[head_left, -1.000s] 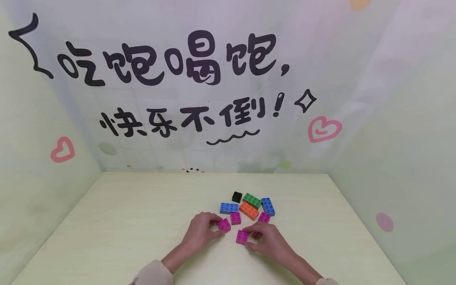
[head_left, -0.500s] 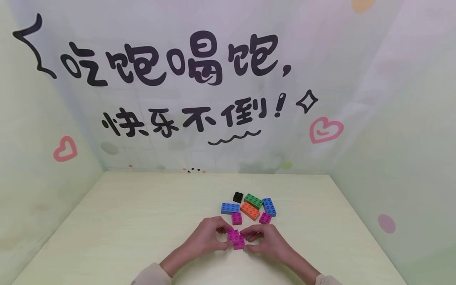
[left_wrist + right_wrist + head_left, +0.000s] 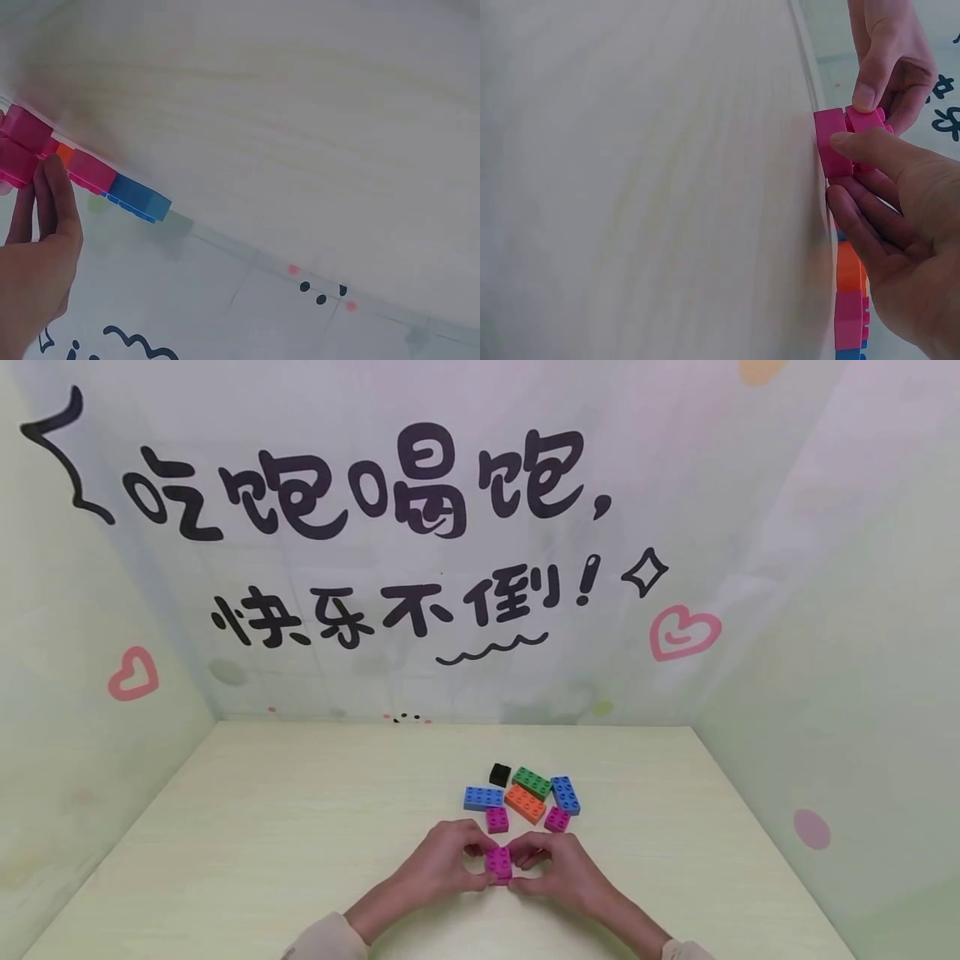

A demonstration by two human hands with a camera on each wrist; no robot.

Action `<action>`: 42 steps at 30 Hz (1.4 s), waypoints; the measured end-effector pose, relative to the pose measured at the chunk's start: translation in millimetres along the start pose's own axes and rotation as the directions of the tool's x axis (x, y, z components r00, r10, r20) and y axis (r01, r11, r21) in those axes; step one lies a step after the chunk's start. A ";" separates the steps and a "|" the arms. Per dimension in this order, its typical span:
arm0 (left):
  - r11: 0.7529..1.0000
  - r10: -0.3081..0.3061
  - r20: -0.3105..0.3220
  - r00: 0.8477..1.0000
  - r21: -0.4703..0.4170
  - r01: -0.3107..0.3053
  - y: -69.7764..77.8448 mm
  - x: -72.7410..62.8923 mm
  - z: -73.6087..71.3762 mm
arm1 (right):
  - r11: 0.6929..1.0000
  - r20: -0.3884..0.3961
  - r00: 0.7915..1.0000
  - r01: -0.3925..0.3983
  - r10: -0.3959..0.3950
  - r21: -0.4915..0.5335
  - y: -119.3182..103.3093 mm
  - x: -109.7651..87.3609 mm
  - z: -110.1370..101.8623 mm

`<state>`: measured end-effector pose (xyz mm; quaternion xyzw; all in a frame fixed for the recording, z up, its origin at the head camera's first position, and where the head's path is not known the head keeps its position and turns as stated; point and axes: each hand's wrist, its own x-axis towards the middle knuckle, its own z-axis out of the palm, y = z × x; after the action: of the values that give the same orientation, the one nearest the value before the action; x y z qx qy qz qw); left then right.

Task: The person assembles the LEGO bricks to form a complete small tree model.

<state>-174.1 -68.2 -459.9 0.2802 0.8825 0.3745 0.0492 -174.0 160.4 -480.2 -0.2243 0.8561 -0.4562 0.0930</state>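
Two pink toy building bricks are stacked near the front of the table. My left hand (image 3: 444, 862) pinches the upper brick (image 3: 498, 860) from the left, its thumb on the near side. From the right, my right hand (image 3: 564, 875) pinches the lower brick (image 3: 831, 142) between thumb and fingers. A thin gap shows between the two bricks in the right wrist view, where the upper brick sits over the lower one's studs. Just beyond the hands lie two more pink bricks, one left (image 3: 497, 820) and one right (image 3: 557, 819).
Behind them lie an orange brick (image 3: 526, 803), a green brick (image 3: 532, 782), a black brick (image 3: 499, 774) and two blue bricks, one left (image 3: 483, 798) and one right (image 3: 565, 795). The pale wooden table (image 3: 300, 810) meets printed cloth walls (image 3: 375, 685) at the back and sides.
The two pink bricks were held apart at first. My left hand brought its brick rightward onto the other, first offset, now lined up above it. My right hand shifted slightly nearer.
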 end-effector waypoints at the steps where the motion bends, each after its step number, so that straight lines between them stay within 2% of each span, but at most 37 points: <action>1: 1.000 0.008 -0.002 1.000 0.006 -0.008 0.0 0.2 0.1 | 1.000 -0.002 1.000 0.005 -0.005 -0.005 -0.7 0.1 0.3; 6: 1.000 0.003 -0.006 1.000 0.009 -0.003 -0.3 0.2 0.7 | 1.000 0.002 1.000 0.014 -0.013 -0.024 -3.8 1.7 0.7; 9: 1.000 -0.012 -0.007 1.000 0.000 0.012 0.2 -0.9 1.4 | 1.000 0.013 1.000 0.019 -0.019 0.014 -5.8 1.0 -0.3; 16: 0.999 -0.002 -0.005 1.000 -0.049 0.002 0.5 -0.5 4.9 | 0.991 0.012 1.000 0.027 -0.029 0.130 -4.5 -2.1 -1.5; 19: 0.997 0.001 -0.011 1.000 -0.081 -0.001 0.0 -0.9 5.6 | 0.989 0.025 0.999 0.022 -0.026 0.148 -2.2 -1.9 -0.4; 27: 0.996 -0.017 -0.032 0.999 -0.084 0.014 1.2 -2.0 6.0 | 0.989 0.046 0.999 0.021 -0.028 0.148 -3.1 0.2 -5.7; 34: 0.995 -0.039 -0.068 0.997 -0.095 0.032 -0.4 -3.9 10.1 | 0.975 0.037 0.999 0.013 -0.021 0.222 -3.9 1.1 -7.8; 39: 0.993 -0.053 -0.061 0.997 -0.105 0.047 -4.1 -5.0 11.9 | 0.969 0.043 0.999 0.004 -0.015 0.248 -5.7 1.2 -5.7; 42: 0.989 -0.035 -0.021 0.999 -0.144 0.032 -7.7 -3.3 8.7 | 0.967 0.036 0.999 -0.006 -0.003 0.255 -5.2 0.7 -4.9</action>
<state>-172.3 -68.9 -471.9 0.2568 0.8584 0.4393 0.0652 -174.9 161.2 -473.1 -0.2182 0.7888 -0.5581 0.1369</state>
